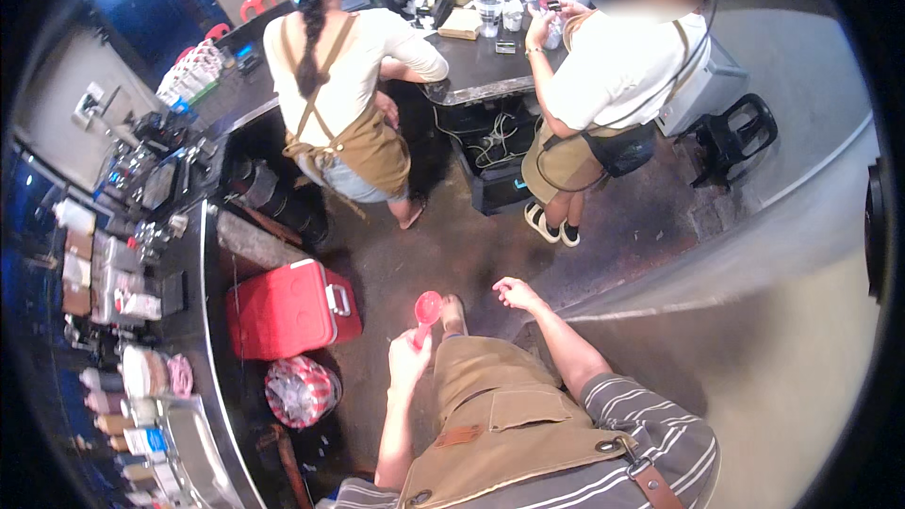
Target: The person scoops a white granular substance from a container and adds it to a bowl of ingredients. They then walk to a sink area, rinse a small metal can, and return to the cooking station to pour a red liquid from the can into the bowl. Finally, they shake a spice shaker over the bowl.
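Note:
My left hand [409, 360] grips the handle of a pink plastic scoop [428, 308] with a round bowl. The scoop is held out above the floor, close to my bare-looking foot [453, 311]. Out to the other side, my right hand [518, 294] hangs in the air with its fingers loosely bent and apart, and I see nothing in it. A tan apron [488, 403] covers my front.
A red cooler box [297, 311] and a striped bin with a clear liner [302, 392] stand left, beside a dark counter [230, 396] crowded with bottles. Two people in aprons [346, 134] [622, 78] stand ahead at another counter [474, 71]. A black plastic stool [735, 134] sits far right.

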Demonstrator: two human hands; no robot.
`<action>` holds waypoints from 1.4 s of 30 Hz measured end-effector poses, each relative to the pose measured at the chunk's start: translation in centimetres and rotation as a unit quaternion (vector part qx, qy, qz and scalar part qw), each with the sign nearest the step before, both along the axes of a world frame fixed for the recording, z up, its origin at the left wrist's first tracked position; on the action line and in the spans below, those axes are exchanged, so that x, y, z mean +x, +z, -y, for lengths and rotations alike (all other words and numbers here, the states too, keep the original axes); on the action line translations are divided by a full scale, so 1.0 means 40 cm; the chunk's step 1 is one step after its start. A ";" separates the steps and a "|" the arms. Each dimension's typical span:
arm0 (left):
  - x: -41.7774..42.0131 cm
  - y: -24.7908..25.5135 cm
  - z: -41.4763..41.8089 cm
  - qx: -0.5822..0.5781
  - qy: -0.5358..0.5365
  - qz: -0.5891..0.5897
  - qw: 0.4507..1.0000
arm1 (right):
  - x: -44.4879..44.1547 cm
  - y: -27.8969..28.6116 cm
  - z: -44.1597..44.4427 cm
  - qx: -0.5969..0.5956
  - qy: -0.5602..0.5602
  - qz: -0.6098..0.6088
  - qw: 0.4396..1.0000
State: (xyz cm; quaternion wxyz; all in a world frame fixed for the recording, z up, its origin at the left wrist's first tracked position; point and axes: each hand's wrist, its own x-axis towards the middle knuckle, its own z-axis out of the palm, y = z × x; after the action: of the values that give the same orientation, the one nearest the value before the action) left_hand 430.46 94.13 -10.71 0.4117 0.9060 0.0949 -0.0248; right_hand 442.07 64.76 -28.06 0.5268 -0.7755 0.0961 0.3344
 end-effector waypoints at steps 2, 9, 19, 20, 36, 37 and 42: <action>0.164 -0.077 0.005 0.044 -0.058 0.018 0.997 | 0.083 -0.069 0.030 -0.001 -0.035 -0.023 0.999; 0.703 -0.322 0.073 0.162 -0.234 -0.030 0.958 | 0.282 -0.322 0.151 -0.130 -0.102 -0.084 0.983; 1.272 -0.793 0.292 0.055 -0.145 0.068 0.986 | 0.938 -0.529 0.148 -0.130 -0.040 0.323 0.937; 1.329 -0.858 0.313 0.022 -0.108 0.106 0.988 | 1.018 -0.567 0.146 -0.131 -0.059 0.354 0.924; 1.622 -1.210 0.526 -0.079 0.120 0.236 0.961 | 1.737 -1.175 0.269 -0.131 -0.025 0.243 0.961; 1.623 -1.198 0.576 -0.108 0.095 0.222 0.964 | 1.776 -1.244 0.396 -0.078 -0.118 0.213 0.967; 1.639 -1.239 0.486 -0.065 0.137 0.226 0.962 | 1.887 -1.254 0.150 -0.210 -0.114 0.247 0.939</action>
State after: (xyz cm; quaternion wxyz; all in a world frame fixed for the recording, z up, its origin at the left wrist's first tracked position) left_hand 496.00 74.69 -60.28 0.4796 0.8378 0.1206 0.2313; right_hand 517.57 58.75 -78.23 0.3935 -0.9106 0.1189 0.0426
